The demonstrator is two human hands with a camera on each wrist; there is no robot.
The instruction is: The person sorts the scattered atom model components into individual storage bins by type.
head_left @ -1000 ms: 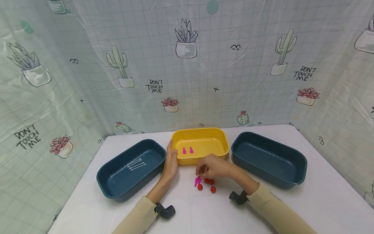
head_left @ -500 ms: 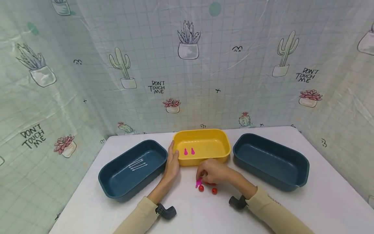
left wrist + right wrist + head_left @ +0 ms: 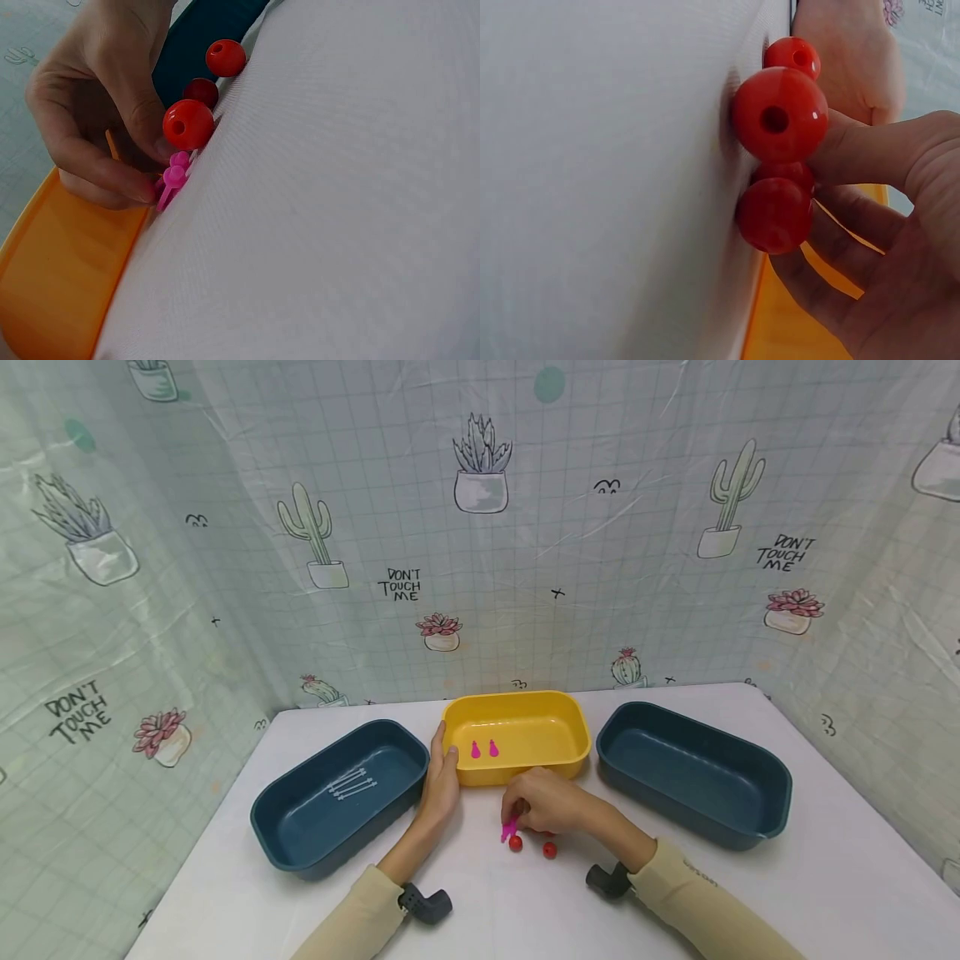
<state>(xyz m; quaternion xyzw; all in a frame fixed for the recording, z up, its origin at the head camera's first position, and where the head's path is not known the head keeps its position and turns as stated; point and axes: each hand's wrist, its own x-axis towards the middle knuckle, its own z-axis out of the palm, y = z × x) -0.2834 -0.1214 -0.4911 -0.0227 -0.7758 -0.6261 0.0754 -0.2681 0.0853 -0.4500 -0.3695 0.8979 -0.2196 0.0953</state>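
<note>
My right hand (image 3: 551,802) is low over the table in front of the yellow bin (image 3: 483,775). Its thumb and forefinger pinch a small pink plastic piece (image 3: 174,178) with rounded knobs, resting by the white tabletop. Several round red beads (image 3: 791,94) with holes lie around these fingers; in the head view one bead (image 3: 515,843) sits just before the pink piece, and others are partly hidden by the hand. My left hand (image 3: 441,789) rests against the yellow bin's left end, fingers extended along its outside and thumb by the front corner.
Two pink pear-shaped pieces (image 3: 493,749) lie inside the yellow bin. To the left, a dark blue bin (image 3: 292,856) holds several thin grey rods (image 3: 352,783). Another dark blue bin (image 3: 693,814) stands at the right. A cactus-print curtain (image 3: 525,610) hangs behind the table.
My right hand has come down slightly over the pink piece and now covers more of it and of two red beads. The left hand stays at the bin; the head view has shifted a little.
</note>
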